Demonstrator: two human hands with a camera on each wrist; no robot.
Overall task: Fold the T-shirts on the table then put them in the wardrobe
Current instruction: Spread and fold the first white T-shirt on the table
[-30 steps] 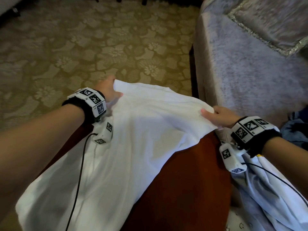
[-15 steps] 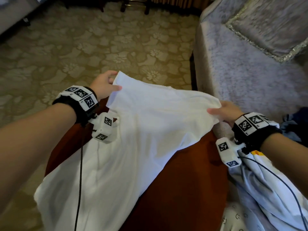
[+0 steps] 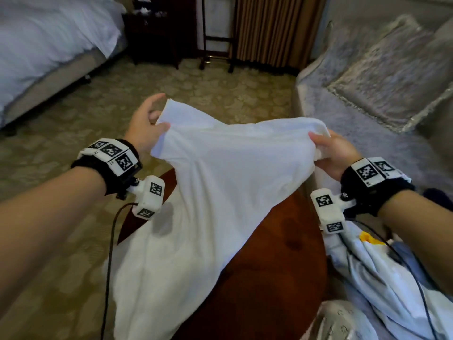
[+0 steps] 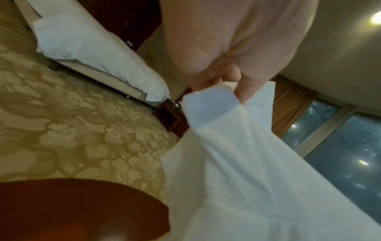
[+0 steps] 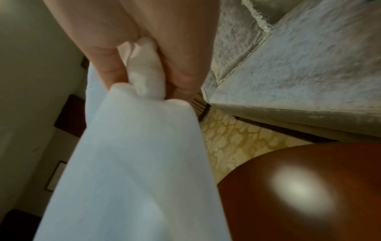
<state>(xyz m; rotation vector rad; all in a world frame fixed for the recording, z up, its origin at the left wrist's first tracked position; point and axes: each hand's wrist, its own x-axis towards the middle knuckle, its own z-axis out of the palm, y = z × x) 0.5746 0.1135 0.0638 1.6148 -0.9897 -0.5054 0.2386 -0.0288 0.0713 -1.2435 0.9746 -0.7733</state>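
Observation:
A white T-shirt [image 3: 220,182] is held up by its far edge above a round reddish-brown table [image 3: 269,278], its lower part still draped over the table's left side. My left hand [image 3: 149,123] pinches the left corner between thumb and fingers; the left wrist view shows the same pinch on the T-shirt [image 4: 237,163]. My right hand [image 3: 331,150] grips the bunched right corner, and the right wrist view shows white T-shirt cloth [image 5: 144,76] squeezed between thumb and fingers. The table [image 5: 309,195] lies below.
A heap of light clothes [image 3: 382,278] with a yellow patch lies at the table's right. A grey sofa [image 3: 367,119] with a cushion stands on the right, a bed [image 3: 49,45] at the far left, dark furniture and a curtain at the back. Patterned carpet [image 3: 73,119] surrounds the table.
Both hands have lifted the far edge of the T-shirt upward and toward me. The cloth now hangs higher off the table, and the view has tilted up toward the room.

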